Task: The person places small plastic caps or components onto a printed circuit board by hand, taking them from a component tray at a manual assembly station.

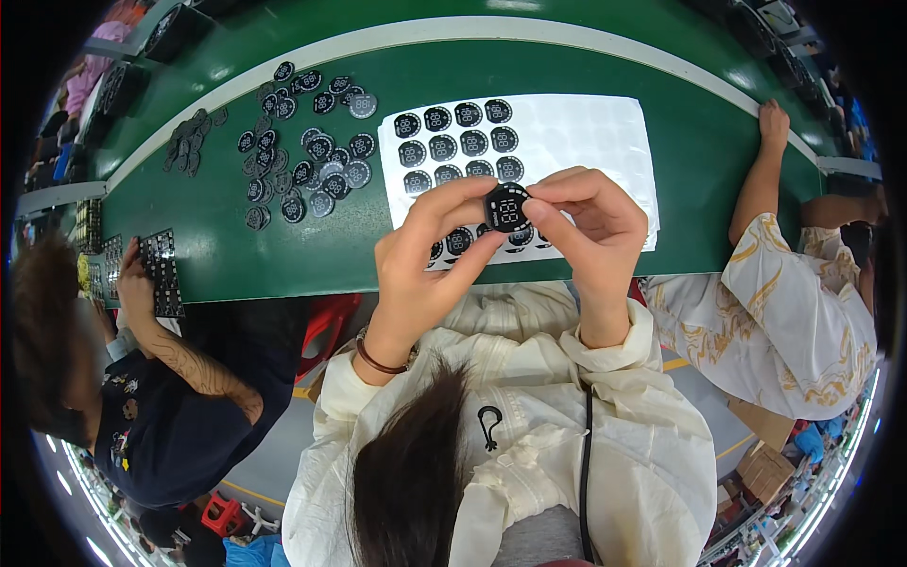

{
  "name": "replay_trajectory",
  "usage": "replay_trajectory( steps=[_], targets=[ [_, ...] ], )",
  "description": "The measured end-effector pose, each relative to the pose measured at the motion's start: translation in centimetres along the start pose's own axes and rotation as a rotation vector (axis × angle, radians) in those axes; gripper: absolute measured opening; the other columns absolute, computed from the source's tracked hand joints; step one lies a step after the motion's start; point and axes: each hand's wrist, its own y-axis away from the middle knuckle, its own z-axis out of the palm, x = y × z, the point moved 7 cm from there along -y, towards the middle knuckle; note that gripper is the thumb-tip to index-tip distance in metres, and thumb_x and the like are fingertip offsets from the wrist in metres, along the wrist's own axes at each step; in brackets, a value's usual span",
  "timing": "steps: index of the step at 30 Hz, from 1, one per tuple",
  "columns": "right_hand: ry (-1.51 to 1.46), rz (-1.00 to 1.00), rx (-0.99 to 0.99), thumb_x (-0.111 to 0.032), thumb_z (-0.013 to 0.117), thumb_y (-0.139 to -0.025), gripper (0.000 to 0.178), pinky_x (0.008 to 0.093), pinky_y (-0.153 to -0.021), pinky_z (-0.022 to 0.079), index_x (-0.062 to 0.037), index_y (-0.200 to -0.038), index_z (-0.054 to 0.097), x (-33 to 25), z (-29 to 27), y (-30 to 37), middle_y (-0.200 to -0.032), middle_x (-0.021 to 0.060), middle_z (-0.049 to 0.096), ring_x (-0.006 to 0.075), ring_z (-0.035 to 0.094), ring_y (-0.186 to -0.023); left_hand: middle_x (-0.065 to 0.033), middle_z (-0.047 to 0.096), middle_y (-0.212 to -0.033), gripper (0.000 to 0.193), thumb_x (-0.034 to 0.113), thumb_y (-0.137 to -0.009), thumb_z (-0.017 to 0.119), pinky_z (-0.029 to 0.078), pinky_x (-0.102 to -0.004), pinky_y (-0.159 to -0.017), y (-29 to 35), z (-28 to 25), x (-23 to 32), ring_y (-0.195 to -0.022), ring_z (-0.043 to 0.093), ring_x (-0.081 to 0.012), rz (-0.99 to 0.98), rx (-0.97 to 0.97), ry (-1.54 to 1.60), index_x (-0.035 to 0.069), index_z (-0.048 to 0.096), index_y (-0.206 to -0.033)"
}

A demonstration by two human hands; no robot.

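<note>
Between my two hands, above the near part of a white sheet (576,142), I hold a round black display disc (507,208) with pale digit marks. My left hand (425,241) pinches its left edge between thumb and fingers. On the opposite edge, my right hand (590,222) grips it with thumb and index finger, the other fingers curled. Rows of similar black stickers (442,146) fill the left half of the sheet; my hands hide some of the nearer ones. Left of the sheet, many loose discs (321,146) lie scattered and overlapping on the green table (227,255).
A small pile of dark grey pieces (192,142) lies farther left. At the left, a co-worker's hand (135,283) touches a dark panel (162,274). Another person's arm (761,180) rests at the table's right end. A white raised strip (510,28) borders the table's far side.
</note>
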Motion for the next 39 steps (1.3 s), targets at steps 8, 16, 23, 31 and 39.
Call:
replay_trajectory(
  steps=[8, 16, 23, 31, 39],
  targets=[
    [0.000, 0.008, 0.001, 0.012, 0.065, -0.073, 0.016, 0.0254, -0.070, 0.048, 0.0051, -0.086, 0.062, -0.4, 0.3, 0.0, -0.086, 0.0130, 0.063, 0.0166, 0.060, -0.080, -0.0100, 0.068, -0.093, 0.042, -0.005, -0.073, 0.069, 0.050, -0.0259, -0.076, -0.1, -0.1, 0.8, -0.085, 0.066, -0.0163, 0.071, -0.012, -0.053, -0.002, 0.054, -0.113],
    [0.006, 0.022, 0.015, 0.013, 0.065, -0.073, 0.016, 0.0254, -0.070, 0.048, 0.0046, -0.086, 0.062, -0.4, 0.3, 0.0, -0.086, 0.0126, 0.063, 0.0165, 0.060, -0.080, -0.0100, 0.068, -0.094, 0.040, -0.005, -0.073, 0.069, 0.050, -0.0263, -0.076, -0.2, 0.0, 1.1, -0.085, 0.066, -0.0168, 0.065, -0.006, -0.080, -0.002, 0.056, -0.111],
    [0.052, -0.048, 0.023, 0.006, 0.069, -0.074, 0.015, 0.0234, -0.069, 0.049, 0.0030, -0.088, 0.065, -0.6, 0.1, 0.1, -0.086, 0.0098, 0.065, 0.0129, 0.061, -0.077, -0.0107, 0.067, -0.095, 0.040, -0.005, -0.073, 0.069, 0.051, -0.0261, -0.076, -0.1, 0.1, 1.2, -0.084, 0.066, -0.0168, 0.083, 0.006, -0.102, -0.003, 0.056, -0.110],
    [0.179, -0.076, 0.026, 0.012, 0.068, -0.071, 0.016, 0.0253, -0.070, 0.048, 0.0030, -0.083, 0.063, -1.3, 0.4, 0.4, -0.084, 0.0115, 0.064, 0.0160, 0.060, -0.078, -0.0115, 0.067, -0.097, 0.039, -0.006, -0.072, 0.069, 0.051, -0.0257, -0.075, -0.1, 0.1, 1.3, -0.083, 0.067, -0.0165, 0.087, 0.009, -0.099, -0.004, 0.056, -0.109],
    [0.284, -0.128, 0.022, 0.012, 0.068, -0.069, 0.015, 0.0243, -0.067, 0.047, 0.0030, -0.081, 0.063, -2.0, 0.5, 0.4, -0.082, 0.0110, 0.063, 0.0150, 0.060, -0.075, -0.0117, 0.067, -0.096, 0.036, -0.007, -0.072, 0.069, 0.052, -0.0275, -0.073, -0.4, 0.0, 2.1, -0.082, 0.067, -0.0178, 0.148, 0.002, -0.145, -0.005, 0.057, -0.107]
  ],
)
